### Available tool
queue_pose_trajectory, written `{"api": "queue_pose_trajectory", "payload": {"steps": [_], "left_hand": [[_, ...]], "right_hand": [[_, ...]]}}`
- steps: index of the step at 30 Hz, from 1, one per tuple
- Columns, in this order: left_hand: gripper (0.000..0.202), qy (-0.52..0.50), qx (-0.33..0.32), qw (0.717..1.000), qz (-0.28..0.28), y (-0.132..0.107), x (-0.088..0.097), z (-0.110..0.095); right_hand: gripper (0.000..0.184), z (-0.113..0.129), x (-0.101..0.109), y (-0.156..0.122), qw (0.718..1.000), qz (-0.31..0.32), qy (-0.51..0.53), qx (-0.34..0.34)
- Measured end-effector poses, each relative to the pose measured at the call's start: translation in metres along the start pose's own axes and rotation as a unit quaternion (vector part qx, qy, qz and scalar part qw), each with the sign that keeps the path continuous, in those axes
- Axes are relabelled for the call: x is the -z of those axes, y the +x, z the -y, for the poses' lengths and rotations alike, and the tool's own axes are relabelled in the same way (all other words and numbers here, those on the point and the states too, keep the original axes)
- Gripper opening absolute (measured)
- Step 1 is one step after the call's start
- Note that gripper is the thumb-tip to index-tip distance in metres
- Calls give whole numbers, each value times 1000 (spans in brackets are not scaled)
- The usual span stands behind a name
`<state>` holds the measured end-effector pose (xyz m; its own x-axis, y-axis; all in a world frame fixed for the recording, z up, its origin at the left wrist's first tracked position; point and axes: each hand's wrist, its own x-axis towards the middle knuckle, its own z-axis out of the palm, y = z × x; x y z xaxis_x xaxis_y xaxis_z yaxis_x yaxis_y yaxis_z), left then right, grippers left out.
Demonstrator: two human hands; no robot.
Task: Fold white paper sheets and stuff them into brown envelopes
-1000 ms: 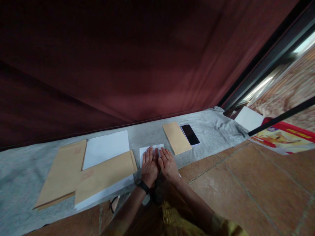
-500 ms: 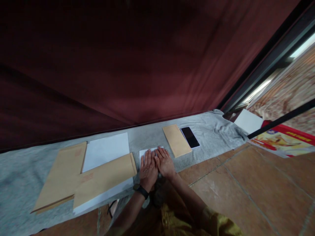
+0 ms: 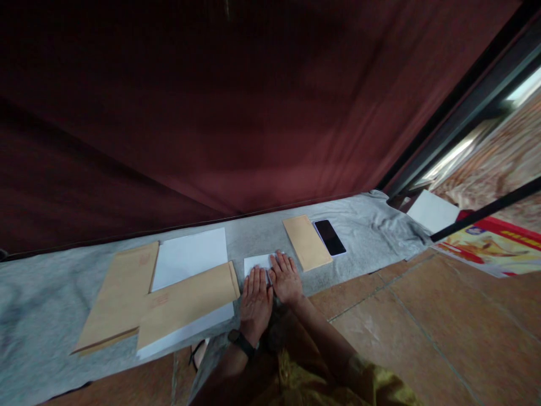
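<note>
A small white piece of paper, apparently folded, (image 3: 257, 261) lies on the grey cloth in front of me. Flat on its near part rests my left hand (image 3: 256, 296), fingers stretched out, a dark watch on the wrist. My right hand (image 3: 286, 279) presses on the paper's right side, also flat with fingers extended. Both palms hide much of the sheet. To the right of my hands is a brown envelope (image 3: 307, 242). On the left, larger brown envelopes (image 3: 186, 301) overlap white sheets (image 3: 192, 254).
A black-screened phone (image 3: 330, 238) lies right of the single envelope. The grey cloth (image 3: 376, 231) covers a narrow surface along a dark red curtain (image 3: 236, 141). Beyond its right end are a white box (image 3: 433, 211) and a colourful printed carton (image 3: 494, 242) above the tiled floor (image 3: 406, 316).
My left hand has slid toward me, uncovering more of the white paper's far part. My right hand stays flat near the paper's right side. The view has shifted slightly.
</note>
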<state>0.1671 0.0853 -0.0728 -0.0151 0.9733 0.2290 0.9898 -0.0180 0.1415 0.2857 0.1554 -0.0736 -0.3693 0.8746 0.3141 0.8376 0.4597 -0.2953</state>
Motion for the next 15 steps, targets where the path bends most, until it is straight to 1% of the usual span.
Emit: {"api": "queue_pose_trajectory", "payload": {"steps": [3, 6, 11, 15], "left_hand": [[59, 4, -40, 999, -6, -15, 4, 2], [59, 12, -60, 998, -15, -25, 5, 4], [61, 18, -73, 997, -27, -35, 6, 10], [63, 20, -71, 997, -20, -39, 10, 12]], "right_hand": [[49, 0, -2, 0, 1000, -2, -6, -2], [50, -1, -4, 0, 1000, -6, -9, 1], [54, -2, -2, -2, 1000, -9, -10, 7], [58, -3, 3, -3, 1000, -10, -10, 16]]}}
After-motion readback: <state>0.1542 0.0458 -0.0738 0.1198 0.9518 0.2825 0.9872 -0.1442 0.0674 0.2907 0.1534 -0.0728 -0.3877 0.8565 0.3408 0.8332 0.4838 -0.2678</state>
